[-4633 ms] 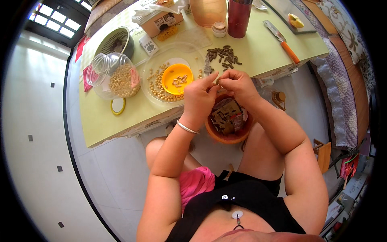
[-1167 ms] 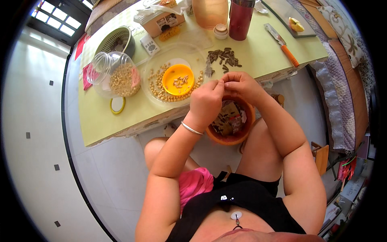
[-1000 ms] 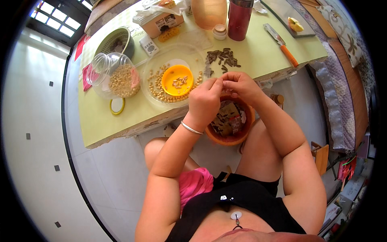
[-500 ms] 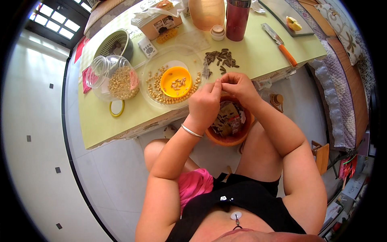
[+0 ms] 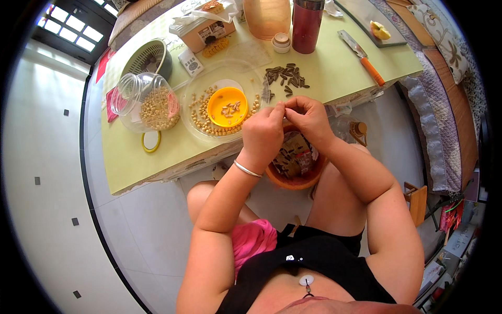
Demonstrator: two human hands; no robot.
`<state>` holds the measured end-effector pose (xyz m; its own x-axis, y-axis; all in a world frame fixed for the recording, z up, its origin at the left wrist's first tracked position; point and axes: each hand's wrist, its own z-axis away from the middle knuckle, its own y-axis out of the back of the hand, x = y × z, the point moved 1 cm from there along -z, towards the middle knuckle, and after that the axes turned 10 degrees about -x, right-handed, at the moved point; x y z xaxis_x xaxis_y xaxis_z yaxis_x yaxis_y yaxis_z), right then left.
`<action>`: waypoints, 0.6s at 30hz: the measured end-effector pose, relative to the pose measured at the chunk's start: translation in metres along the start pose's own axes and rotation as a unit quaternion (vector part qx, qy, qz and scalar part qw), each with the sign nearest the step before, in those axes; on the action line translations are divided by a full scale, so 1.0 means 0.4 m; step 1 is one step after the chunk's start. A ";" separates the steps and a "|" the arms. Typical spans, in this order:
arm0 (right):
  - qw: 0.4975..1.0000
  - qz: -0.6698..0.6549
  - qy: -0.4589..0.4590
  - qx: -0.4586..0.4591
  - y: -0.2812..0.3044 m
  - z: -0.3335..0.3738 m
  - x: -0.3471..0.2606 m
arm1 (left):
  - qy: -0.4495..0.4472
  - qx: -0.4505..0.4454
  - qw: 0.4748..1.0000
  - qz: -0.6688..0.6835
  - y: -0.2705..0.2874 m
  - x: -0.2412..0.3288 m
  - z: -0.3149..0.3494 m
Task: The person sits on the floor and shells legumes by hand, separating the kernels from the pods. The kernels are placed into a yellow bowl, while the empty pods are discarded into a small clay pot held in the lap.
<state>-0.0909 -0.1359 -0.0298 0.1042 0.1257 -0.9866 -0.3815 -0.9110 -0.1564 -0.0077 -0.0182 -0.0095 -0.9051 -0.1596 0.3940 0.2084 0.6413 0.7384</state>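
My left hand [image 5: 263,131] and my right hand [image 5: 309,118] meet fingertip to fingertip just off the table's front edge. Both are closed in a pinch on a sunflower seed, mostly hidden by the fingers. Below them stands an orange bin [image 5: 294,183] between my legs, holding dark shells and wrappers. A loose pile of striped sunflower seeds [image 5: 290,76] lies on the table beyond my hands. To the left, a yellow bowl [image 5: 213,116] with several pale kernels sits in a clear plastic tray [image 5: 194,78], ringed by round beige beans or chickpeas [image 5: 222,131].
A tipped clear jar [image 5: 130,83] of the beige beans or chickpeas lies left, near a yellow-rimmed lid [image 5: 151,141]. Behind are a strainer basket [image 5: 166,60], a small white device [image 5: 190,63] and a dark red tumbler [image 5: 307,29]. An orange-handled knife [image 5: 371,70] lies right.
Both hands have shifted very slightly, staying pinched together above the bin. The fingertips have turned a little. Things on the table have not moved.
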 end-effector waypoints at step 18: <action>0.980 -0.135 -0.119 -0.089 0.059 -0.018 -0.005 | 0.265 -0.074 0.828 0.489 0.001 -0.042 0.006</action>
<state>-0.0937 -0.1605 -0.0313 -0.0451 0.4400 -0.8969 -0.2005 -0.8835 -0.4233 0.0067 -0.0136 -0.0172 0.0042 0.0493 0.9988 0.8246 0.5648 -0.0314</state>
